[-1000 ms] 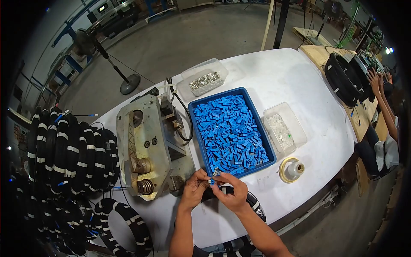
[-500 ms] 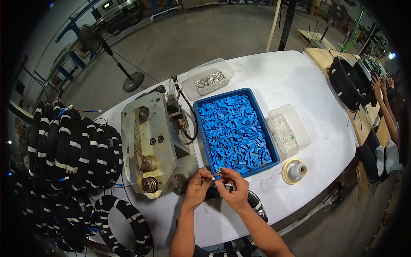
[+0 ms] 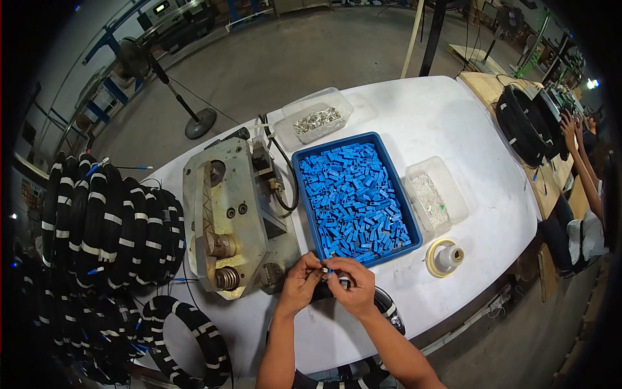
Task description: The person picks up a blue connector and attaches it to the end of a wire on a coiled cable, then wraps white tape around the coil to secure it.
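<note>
My left hand and my right hand meet at the near edge of a blue tray. Between their fingertips is a small blue connector with a whitish part at its left side. My right hand pinches the blue connector. The fingers of my left hand are pressed together at the whitish part; what exactly they hold is too small to tell. Many blue connectors fill the tray. A black coil lies under and beside my hands, partly hidden by them.
A metal press stands left of the tray. Two clear bins hold metal parts and clear parts. A pale round spool sits at right. Black coils are piled at left. Another person's arm shows at far right.
The fingers of my right hand have closed in slightly over the connector, whose visible part has shifted a little. The other person's hands at far right have moved slightly.
</note>
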Action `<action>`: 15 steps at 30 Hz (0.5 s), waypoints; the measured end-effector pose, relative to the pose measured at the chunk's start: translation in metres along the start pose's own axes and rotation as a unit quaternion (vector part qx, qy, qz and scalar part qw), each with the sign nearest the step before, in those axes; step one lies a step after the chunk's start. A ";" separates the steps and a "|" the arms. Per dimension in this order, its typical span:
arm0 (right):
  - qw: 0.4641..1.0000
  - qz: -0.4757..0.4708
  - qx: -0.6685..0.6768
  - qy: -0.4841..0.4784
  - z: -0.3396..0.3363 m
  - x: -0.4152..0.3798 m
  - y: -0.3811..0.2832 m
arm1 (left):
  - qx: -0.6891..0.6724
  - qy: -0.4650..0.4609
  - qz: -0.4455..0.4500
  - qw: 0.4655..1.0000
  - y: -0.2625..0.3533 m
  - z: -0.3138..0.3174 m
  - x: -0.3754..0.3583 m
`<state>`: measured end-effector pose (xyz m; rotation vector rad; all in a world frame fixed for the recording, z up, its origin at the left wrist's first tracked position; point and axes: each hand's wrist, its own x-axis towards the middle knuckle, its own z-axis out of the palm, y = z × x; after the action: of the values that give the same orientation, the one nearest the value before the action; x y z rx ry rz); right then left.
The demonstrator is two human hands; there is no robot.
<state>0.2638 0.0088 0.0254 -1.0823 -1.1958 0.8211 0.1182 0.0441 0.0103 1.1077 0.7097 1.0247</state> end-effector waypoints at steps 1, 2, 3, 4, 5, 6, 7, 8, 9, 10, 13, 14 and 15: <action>1.000 -0.005 0.010 0.000 0.000 0.000 0.000 | -0.004 0.005 -0.004 1.000 0.001 0.001 0.000; 1.000 -0.012 0.019 -0.001 0.000 0.001 0.001 | -0.004 0.005 -0.004 1.000 0.001 0.001 0.000; 1.000 -0.012 0.019 -0.001 0.000 0.000 0.002 | 0.019 0.001 0.008 1.000 0.001 0.000 0.000; 0.999 -0.024 0.023 -0.006 0.001 -0.001 0.005 | 0.042 -0.004 0.020 0.999 0.001 0.000 0.000; 0.999 -0.035 0.026 -0.011 0.002 -0.002 0.006 | 0.042 -0.004 0.020 0.999 0.001 0.000 0.001; 0.999 -0.035 0.026 -0.011 0.003 -0.004 0.006 | 0.064 0.001 0.040 0.997 0.001 0.001 0.001; 0.999 -0.010 0.048 -0.009 0.005 -0.006 0.004 | 0.087 0.007 0.060 0.994 0.001 0.001 0.001; 0.997 0.014 0.071 -0.007 0.006 -0.007 0.003 | 0.086 0.006 0.060 0.994 0.002 0.002 0.002; 0.997 0.014 0.071 -0.006 0.006 -0.006 0.001 | 0.092 0.007 0.068 0.993 0.002 0.003 0.003; 0.996 0.011 0.084 -0.008 0.007 -0.005 -0.002 | 0.097 0.009 0.076 0.992 0.003 0.003 0.003; 0.996 -0.001 0.089 -0.011 0.006 -0.006 0.005 | 0.084 0.008 0.067 0.994 0.000 0.002 0.002; 0.997 -0.010 0.080 -0.013 0.006 -0.006 0.007 | 0.084 0.008 0.067 0.994 0.000 0.003 0.003; 0.997 -0.010 0.080 -0.013 0.005 -0.005 0.007 | 0.090 0.009 0.072 0.993 0.000 0.003 0.003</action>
<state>0.2584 0.0067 0.0176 -0.9308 -1.1406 0.9014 0.1221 0.0462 0.0116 1.3227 0.7568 1.1110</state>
